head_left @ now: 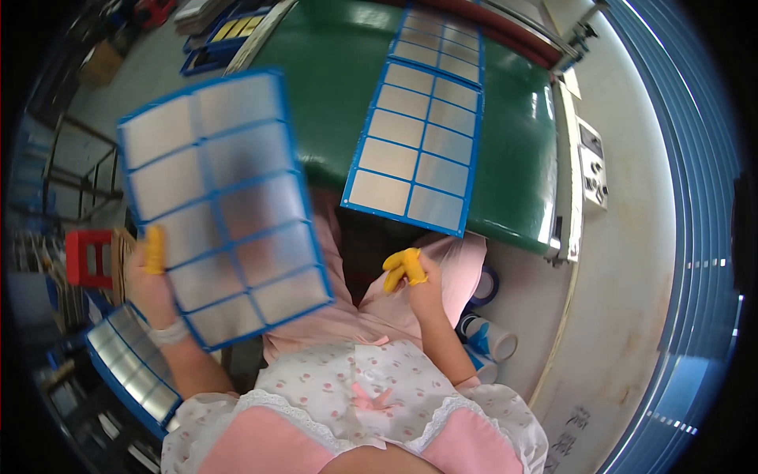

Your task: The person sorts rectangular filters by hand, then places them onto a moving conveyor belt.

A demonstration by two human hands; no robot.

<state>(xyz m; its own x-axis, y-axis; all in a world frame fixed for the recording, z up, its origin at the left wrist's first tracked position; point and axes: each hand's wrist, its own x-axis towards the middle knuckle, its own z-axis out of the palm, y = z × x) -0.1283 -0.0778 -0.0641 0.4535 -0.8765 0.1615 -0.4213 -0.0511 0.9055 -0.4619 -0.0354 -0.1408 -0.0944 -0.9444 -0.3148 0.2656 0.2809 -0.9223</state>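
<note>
My left hand (150, 272), a yellow cover on a finger, is closed on the left edge of a sheet (170, 189) divided by blue lines into pale, see-through rectangles. The sheet is lifted and tilted left of my lap, slightly blurred. Over my right thigh, my right hand (417, 278) wears yellow finger covers; its fingers are apart with nothing visible in them. A similar blue-lined sheet (414, 144) lies on a green belt (517, 162), its near end at the belt's front edge. Beyond it, another such sheet (437, 43) lies close to the first.
Rollers and a metal bar (525, 31) cross the belt's far end. A control box (592, 174) stands at its right side. White rolls (493, 340) sit low on the right. On the left are a red stool (88, 257) and more blue-framed sheets (134, 363).
</note>
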